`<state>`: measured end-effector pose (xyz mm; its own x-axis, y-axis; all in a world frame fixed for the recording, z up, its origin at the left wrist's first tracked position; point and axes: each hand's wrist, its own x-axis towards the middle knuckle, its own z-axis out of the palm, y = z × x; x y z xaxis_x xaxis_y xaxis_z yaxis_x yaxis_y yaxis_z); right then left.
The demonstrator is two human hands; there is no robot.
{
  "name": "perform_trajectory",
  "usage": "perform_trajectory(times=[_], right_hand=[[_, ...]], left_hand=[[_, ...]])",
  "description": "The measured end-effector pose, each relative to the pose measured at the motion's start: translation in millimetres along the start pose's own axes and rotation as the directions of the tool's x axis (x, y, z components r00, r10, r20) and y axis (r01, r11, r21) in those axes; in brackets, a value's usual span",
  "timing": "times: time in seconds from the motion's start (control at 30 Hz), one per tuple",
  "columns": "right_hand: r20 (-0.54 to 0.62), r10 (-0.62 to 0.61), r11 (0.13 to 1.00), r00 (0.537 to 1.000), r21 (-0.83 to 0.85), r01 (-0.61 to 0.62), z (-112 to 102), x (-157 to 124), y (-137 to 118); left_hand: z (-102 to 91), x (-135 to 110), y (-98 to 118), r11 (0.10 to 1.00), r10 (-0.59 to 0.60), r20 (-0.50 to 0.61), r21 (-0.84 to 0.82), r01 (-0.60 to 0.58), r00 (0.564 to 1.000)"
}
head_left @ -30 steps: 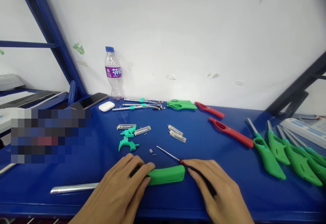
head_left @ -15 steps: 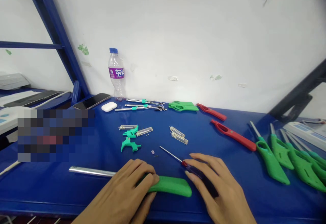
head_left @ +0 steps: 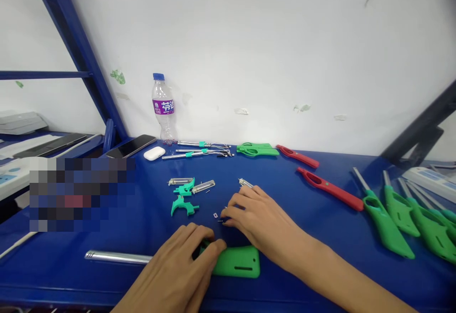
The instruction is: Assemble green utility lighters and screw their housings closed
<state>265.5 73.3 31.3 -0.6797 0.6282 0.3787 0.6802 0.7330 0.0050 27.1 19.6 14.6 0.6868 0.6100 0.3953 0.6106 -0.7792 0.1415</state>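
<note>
My left hand (head_left: 181, 265) rests on a green utility lighter (head_left: 237, 261) lying near the front edge of the blue table (head_left: 320, 227), fingers curled over its trigger end; the lighter's metal tube (head_left: 117, 257) sticks out to the left. My right hand (head_left: 258, 218) reaches forward over the table, its fingertips pinched together at small dark parts (head_left: 221, 217) beside a tiny white piece (head_left: 215, 215). What it pinches is too small to name. The screwdriver seen before is hidden under this hand.
Teal trigger parts (head_left: 183, 203) and clear tubes (head_left: 203, 186) lie just beyond the hands. Red lighter shells (head_left: 329, 189) and a row of green lighters (head_left: 399, 218) lie at right. A water bottle (head_left: 163, 109), phone (head_left: 131, 146) and earbud case (head_left: 154, 153) stand near the wall.
My right hand left the screwdriver handle and moved forward and left to the small parts. The left hand turned the green lighter so its flat side faces up.
</note>
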Motion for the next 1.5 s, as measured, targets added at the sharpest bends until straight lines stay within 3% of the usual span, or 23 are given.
perform_trajectory(times=[0.33,0.5,0.7,1.0,1.37,1.5], right_hand=[[-0.024,-0.039,0.999,0.999,-0.004,0.038,2,-5,-1],[-0.14,0.08,0.996,0.987,0.054,-0.073,-13,-23,-6],[-0.26,0.254,0.95,0.932,0.25,-0.189,-14,-59,-17],[-0.313,0.241,0.95,0.919,0.27,-0.157,-13,-65,-21],[-0.401,0.153,0.987,0.903,0.102,-0.122,-10,-69,-21],[-0.385,0.138,0.99,0.912,0.073,-0.119,-11,-69,-22]], left_hand=[[-0.3,1,0,1.0,-0.005,0.002,0.007,0.005,1.0],[4.6,1,-3,1.0,0.009,-0.08,0.031,-0.007,0.997],[5.9,-1,-6,0.997,0.061,-0.078,0.042,-0.058,0.995],[7.3,0,-5,0.999,0.031,-0.082,0.019,-0.029,0.996],[8.3,0,-8,0.998,0.039,-0.083,0.042,-0.036,0.996],[8.5,2,-8,0.998,0.034,-0.075,0.051,-0.031,0.997]])
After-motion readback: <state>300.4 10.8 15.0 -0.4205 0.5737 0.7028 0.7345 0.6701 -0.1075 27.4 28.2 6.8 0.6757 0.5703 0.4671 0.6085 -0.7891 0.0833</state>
